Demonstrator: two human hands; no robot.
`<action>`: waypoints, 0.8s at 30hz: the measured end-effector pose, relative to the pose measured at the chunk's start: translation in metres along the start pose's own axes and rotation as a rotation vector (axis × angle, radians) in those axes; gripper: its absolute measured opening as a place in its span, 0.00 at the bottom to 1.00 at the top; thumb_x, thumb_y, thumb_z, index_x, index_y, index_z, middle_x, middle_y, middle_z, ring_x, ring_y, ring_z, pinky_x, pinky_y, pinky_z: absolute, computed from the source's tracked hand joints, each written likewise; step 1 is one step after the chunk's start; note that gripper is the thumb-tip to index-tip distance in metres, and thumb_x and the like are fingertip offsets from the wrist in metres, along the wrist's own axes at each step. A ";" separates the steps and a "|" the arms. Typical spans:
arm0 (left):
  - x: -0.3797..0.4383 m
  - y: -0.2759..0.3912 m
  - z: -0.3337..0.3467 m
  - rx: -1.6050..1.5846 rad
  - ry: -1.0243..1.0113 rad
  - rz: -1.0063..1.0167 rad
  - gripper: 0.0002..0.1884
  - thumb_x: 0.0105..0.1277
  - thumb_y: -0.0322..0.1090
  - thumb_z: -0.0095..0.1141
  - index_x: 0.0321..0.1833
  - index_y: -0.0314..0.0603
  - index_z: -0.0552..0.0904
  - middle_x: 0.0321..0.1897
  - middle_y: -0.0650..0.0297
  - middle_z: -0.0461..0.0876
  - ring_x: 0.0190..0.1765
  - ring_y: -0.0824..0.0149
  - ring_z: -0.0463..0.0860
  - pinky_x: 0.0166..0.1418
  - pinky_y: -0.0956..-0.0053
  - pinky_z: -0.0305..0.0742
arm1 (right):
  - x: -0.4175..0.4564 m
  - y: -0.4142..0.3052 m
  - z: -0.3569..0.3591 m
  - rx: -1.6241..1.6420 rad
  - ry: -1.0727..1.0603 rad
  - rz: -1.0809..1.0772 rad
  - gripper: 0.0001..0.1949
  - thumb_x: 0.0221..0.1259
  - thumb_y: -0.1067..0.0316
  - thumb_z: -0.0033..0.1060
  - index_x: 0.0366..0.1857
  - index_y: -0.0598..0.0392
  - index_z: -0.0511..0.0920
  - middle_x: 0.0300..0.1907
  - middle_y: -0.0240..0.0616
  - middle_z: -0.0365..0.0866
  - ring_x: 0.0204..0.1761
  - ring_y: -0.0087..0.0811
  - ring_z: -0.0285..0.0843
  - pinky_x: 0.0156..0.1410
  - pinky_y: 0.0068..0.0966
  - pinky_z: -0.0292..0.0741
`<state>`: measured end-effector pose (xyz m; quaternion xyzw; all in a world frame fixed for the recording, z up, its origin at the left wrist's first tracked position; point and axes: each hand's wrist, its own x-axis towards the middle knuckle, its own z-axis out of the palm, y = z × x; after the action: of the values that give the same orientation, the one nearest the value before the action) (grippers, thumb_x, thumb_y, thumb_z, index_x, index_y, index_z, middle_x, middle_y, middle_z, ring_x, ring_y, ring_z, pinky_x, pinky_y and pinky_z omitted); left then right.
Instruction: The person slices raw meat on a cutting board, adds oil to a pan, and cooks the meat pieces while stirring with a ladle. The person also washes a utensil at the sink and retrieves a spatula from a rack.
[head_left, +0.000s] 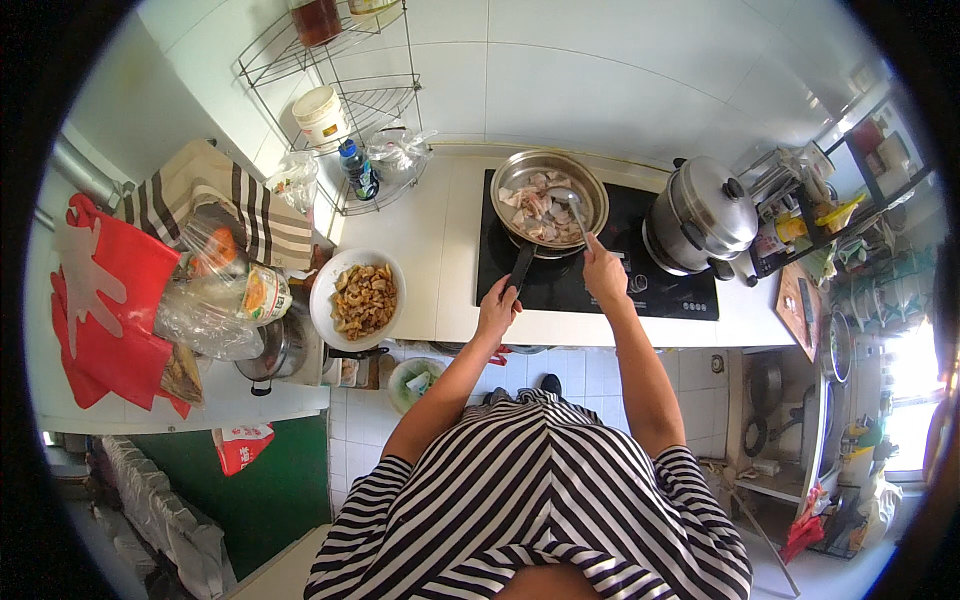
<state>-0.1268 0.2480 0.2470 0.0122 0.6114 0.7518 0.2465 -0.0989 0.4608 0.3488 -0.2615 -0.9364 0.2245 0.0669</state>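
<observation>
A steel frying pan (512, 166) sits on the left part of a black glass cooktop (570, 296). Pale pieces of sliced meat (534, 206) lie spread across its bottom. My left hand (498, 309) is closed around the pan's black handle (520, 267), which points toward me. In my right hand (604, 271) is a metal spoon (576, 210); its bowl rests among the meat at the pan's right side. To the left, a white bowl (321, 300) on the counter holds browned, cooked meat pieces (365, 301).
A lidded steel steamer pot (705, 214) occupies the cooktop's right side. Beyond it are a black rack (832, 232) and a wooden cutting board (792, 307) with a knife. At left stand a wire corner shelf (360, 97), a blue-capped bottle (358, 171), plastic bags (202, 319) and a steel pot (276, 349).
</observation>
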 end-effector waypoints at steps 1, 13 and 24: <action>0.001 0.002 0.001 0.006 -0.003 0.001 0.20 0.75 0.39 0.49 0.66 0.40 0.73 0.19 0.67 0.76 0.17 0.79 0.68 0.20 0.83 0.60 | 0.001 0.001 0.005 -0.012 -0.006 -0.014 0.19 0.69 0.58 0.50 0.63 0.41 0.76 0.42 0.56 0.83 0.46 0.58 0.81 0.50 0.48 0.76; 0.002 0.000 0.000 -0.013 -0.022 0.005 0.19 0.76 0.39 0.49 0.66 0.40 0.73 0.20 0.67 0.76 0.17 0.80 0.68 0.19 0.83 0.59 | -0.032 -0.011 -0.005 -0.006 -0.067 -0.080 0.20 0.68 0.58 0.51 0.64 0.34 0.75 0.36 0.56 0.83 0.41 0.59 0.82 0.46 0.50 0.77; -0.004 -0.010 0.011 -0.015 0.095 -0.041 0.20 0.75 0.50 0.50 0.57 0.41 0.76 0.19 0.69 0.75 0.17 0.80 0.68 0.18 0.83 0.60 | -0.017 0.020 0.048 0.010 -0.040 0.112 0.32 0.67 0.55 0.51 0.75 0.42 0.54 0.33 0.55 0.85 0.36 0.59 0.84 0.43 0.51 0.79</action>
<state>-0.1160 0.2581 0.2413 -0.0382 0.6168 0.7510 0.2327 -0.0866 0.4484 0.2973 -0.3085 -0.9203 0.2378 0.0366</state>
